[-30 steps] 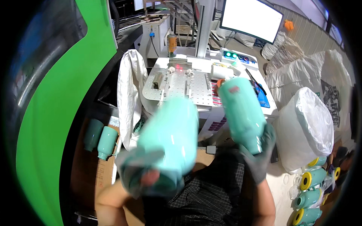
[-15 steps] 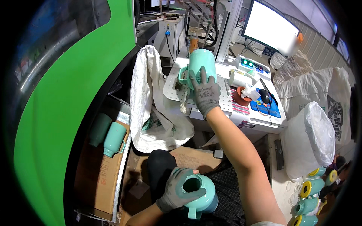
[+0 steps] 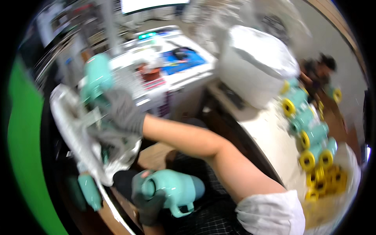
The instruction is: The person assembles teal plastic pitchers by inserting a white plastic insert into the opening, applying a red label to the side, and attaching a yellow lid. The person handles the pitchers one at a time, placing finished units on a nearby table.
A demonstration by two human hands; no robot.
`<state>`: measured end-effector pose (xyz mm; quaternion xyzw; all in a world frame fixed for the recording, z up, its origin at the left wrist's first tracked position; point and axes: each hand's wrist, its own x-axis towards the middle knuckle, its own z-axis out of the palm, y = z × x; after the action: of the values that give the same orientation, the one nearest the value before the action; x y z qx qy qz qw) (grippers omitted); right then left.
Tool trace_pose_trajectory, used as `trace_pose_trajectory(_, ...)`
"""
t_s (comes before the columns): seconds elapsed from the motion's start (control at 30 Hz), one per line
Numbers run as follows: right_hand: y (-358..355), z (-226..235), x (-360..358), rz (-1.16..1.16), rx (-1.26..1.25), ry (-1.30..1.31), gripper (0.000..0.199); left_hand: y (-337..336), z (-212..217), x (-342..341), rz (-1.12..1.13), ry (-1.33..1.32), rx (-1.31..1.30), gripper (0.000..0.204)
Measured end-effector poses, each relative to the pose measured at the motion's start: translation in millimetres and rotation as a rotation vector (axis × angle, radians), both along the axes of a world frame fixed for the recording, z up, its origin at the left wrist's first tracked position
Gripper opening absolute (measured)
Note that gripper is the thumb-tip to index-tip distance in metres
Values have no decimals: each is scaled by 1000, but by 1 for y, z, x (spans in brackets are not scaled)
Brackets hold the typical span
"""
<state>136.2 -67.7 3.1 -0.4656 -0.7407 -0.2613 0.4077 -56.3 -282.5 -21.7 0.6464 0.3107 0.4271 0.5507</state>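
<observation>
The picture is blurred by motion. My right hand (image 3: pixel 121 111), in a grey glove, reaches out to the left and grips a teal cylinder-shaped part (image 3: pixel 97 78) at the edge of a white machine table (image 3: pixel 172 74). My left hand (image 3: pixel 147 197), also gloved, sits low near my lap and holds a second teal part (image 3: pixel 176 190) with a spout-like end, lying on its side. A white plastic bag (image 3: pixel 78 137) hangs just below my right hand.
To the right, several teal parts with yellow caps (image 3: pixel 309 137) lie piled beside a large white bagged bundle (image 3: pixel 254 66). Another person (image 3: pixel 319 68) is at the far right. A green panel (image 3: pixel 27 156) fills the left. One more teal part (image 3: pixel 89 192) lies low left.
The view has swung to the right, bringing the pile of yellow-capped parts into sight. My right hand stays on the teal part at the table, and my left keeps holding its part low.
</observation>
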Motion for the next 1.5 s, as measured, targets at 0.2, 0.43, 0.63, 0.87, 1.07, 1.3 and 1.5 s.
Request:
trace_pose_trajectory(0.2, -298, -64, 127, -363, -371, 156, 67, 6, -14, -4, -69, 67, -36, 82)
trace_pose_trajectory(0.43, -637, -75, 227, -1440, -93, 393, 62, 41, -20, 9, -186, 288, -52, 65)
trace_pose_trajectory(0.63, -903, -85, 281, -1961, 242, 910, 39, 19, 3, 62, -255, 211, -137, 56)
trace_pose_trajectory(0.87, -887, -113, 280, -2316, -697, 754, 38, 21, 11, 66, -233, 318, -109, 57)
trace_pose_trajectory(1.07, -797, -75, 233, -2169, -880, 379, 29, 30, 12, 64, -275, 443, -82, 57)
trace_pose_trajectory(1.3, -592, -5, 189, -560, -167, 1243, 51, 45, 11, 30, -167, 480, -19, 51)
trace_pose_trajectory(1.5, -433, -152, 161, -750, -475, 1171, 47, 43, -43, -29, 114, 151, -106, 39)
